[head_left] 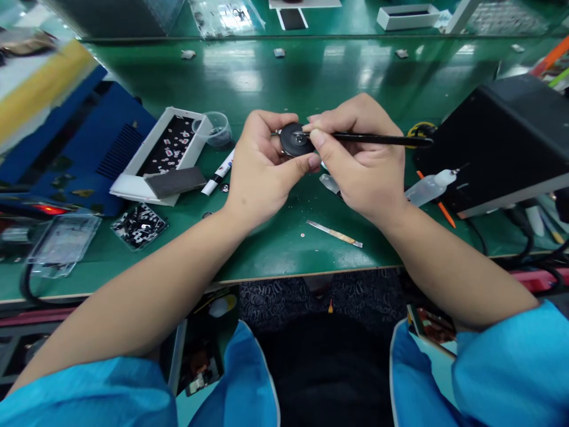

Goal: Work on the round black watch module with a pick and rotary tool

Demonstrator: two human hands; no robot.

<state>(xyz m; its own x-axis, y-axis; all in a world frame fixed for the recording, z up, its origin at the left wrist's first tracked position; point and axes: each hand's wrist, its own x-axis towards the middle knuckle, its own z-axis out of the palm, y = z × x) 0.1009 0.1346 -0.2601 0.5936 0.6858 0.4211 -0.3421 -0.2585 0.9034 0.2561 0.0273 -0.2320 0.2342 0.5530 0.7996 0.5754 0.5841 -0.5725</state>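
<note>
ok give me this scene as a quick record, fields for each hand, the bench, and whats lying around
left hand: holds a round black disc above the bench
right hand: holds a thin black tool, tip on the disc
bench: green, glossy
left side: white tray of small parts, clear cup, marker
right side: squeeze bottle, black box
front: metal strip
</note>
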